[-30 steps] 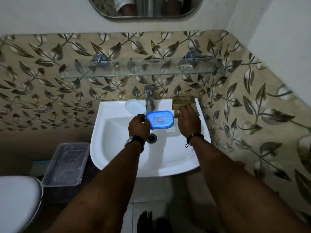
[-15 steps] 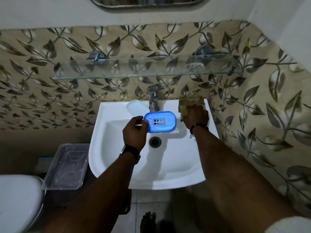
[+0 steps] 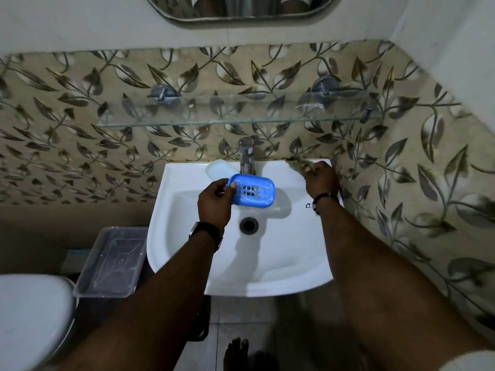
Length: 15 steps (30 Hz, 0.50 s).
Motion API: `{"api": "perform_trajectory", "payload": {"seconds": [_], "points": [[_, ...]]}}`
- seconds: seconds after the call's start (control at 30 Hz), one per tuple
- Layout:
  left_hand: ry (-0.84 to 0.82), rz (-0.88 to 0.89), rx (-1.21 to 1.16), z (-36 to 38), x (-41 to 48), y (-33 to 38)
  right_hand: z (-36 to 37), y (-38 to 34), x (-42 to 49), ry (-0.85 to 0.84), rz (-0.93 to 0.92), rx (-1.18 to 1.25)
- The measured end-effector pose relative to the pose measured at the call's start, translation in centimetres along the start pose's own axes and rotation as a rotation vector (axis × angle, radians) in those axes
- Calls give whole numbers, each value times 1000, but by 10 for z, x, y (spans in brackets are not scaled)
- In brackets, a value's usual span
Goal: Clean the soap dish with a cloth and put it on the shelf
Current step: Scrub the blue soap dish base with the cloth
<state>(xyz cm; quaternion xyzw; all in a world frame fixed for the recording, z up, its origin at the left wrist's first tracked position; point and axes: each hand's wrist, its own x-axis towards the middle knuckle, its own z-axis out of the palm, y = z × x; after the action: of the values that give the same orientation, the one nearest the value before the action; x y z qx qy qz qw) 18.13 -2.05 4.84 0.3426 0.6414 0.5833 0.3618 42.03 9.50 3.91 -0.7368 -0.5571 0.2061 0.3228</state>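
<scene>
The blue soap dish (image 3: 253,192) is held over the sink (image 3: 267,263) by the left hand (image 3: 214,203); a cloth (image 3: 297,162) at 1 o'clock is gripped by the right hand (image 3: 321,180).

The mirror (image 3: 241,12) is cut off by the top edge and shows only blurred strips of reflection. The toilet (image 3: 29,317), near left, runs off the left and bottom edges. The right hand (image 3: 321,180) covers most of the cloth (image 3: 297,162) it grips at the far right corner of the sink (image 3: 187,178); only a blurred olive end shows. The soap dish (image 3: 254,194) hides the base of the tap (image 3: 246,153) and the near end of the soap (image 3: 218,168). The fingers of the left hand (image 3: 214,202) lie hidden beneath it. A foot (image 3: 235,354) is cut off at the bottom.
</scene>
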Motion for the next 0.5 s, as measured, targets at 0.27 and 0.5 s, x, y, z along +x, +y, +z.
{"api": "perform_trajectory", "payload": {"seconds": [0.27, 0.5], "points": [[-43, -157, -338, 14, -22, 22, -49, -43, -55, 182, -298, 471], [-157, -211, -433, 35, -54, 40, -48, -51, -121, -23, -982, -66]]}}
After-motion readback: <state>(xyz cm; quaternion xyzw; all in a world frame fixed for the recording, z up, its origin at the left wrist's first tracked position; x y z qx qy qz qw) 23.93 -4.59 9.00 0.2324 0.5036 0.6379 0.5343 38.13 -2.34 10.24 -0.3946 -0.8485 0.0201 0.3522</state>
